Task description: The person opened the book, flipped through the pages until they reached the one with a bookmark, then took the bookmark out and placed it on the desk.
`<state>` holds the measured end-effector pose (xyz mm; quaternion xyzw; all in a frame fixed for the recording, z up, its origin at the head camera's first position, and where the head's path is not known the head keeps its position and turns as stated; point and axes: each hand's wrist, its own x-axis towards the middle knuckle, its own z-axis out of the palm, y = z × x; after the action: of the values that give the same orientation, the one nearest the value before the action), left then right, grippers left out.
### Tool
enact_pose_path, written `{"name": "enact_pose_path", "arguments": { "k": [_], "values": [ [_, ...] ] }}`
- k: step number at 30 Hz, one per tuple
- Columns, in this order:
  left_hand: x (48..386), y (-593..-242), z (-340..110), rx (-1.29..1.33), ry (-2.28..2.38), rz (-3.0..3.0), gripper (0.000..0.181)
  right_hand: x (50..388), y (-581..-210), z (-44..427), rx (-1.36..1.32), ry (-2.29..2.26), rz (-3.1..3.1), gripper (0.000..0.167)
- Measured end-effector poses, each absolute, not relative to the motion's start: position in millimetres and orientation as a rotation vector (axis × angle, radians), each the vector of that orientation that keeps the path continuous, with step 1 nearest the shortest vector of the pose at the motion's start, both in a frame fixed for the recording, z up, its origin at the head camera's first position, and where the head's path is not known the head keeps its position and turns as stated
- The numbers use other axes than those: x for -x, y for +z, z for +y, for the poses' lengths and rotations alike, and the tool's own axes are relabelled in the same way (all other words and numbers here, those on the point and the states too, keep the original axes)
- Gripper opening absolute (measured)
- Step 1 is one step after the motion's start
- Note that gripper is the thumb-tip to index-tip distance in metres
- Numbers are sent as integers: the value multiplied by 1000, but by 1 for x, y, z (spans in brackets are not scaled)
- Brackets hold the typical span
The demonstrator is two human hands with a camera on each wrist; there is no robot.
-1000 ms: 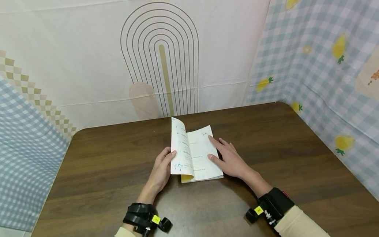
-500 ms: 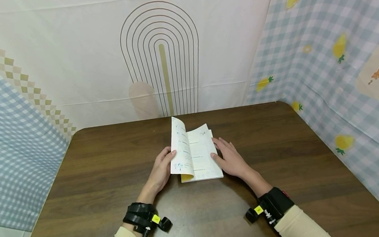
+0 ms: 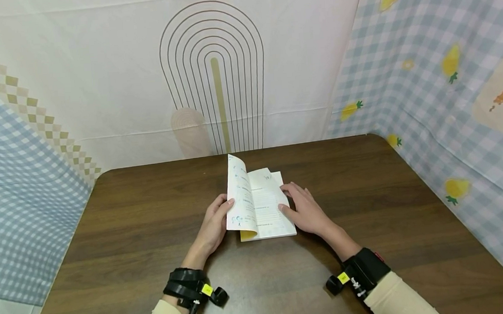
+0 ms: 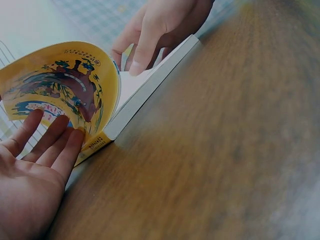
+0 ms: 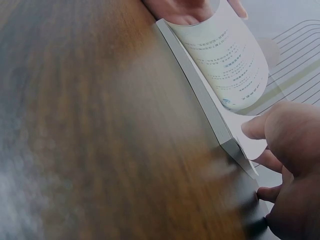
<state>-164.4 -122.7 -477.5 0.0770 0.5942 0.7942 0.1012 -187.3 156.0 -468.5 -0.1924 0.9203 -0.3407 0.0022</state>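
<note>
"So, where's the book (image 3: pixel 269 214)?"

"Lying open on the brown table (image 3: pixel 129 224), at the centre of the head view, its left leaves (image 3: pixel 240 196) raised and curved, the yellow cover (image 4: pixel 82 82) behind them."

"And the left hand (image 3: pixel 213 223)?"

"Holding those leaves and the cover between thumb and fingers (the thumb lies on the printed side)."

"What about the right hand (image 3: pixel 305 211)?"

"Loosely curled, it pinches a page (image 3: pixel 264 195) near the right edge, thumb on top, fingers round behind."

"Anything round about?"

"Black straps (image 3: pixel 366 273) on both wrists, cream sleeves (image 3: pixel 399 300) at the bottom of the frame, white cloth (image 3: pixel 96 65) across the top, blue checked cloth (image 3: pixel 395 79) at upper right and far left."
</note>
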Motion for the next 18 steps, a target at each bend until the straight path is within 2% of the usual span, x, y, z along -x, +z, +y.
{"name": "enact_pose_path", "arguments": {
  "k": [4,18],
  "values": [
    [164,-477,-123,-229,2345,1754,40,187,-467,156,614,-1067,2896,46],
    [165,-478,-123,-233,2333,1765,40,186,-466,156,582,-1042,2861,43]
  ]
}}
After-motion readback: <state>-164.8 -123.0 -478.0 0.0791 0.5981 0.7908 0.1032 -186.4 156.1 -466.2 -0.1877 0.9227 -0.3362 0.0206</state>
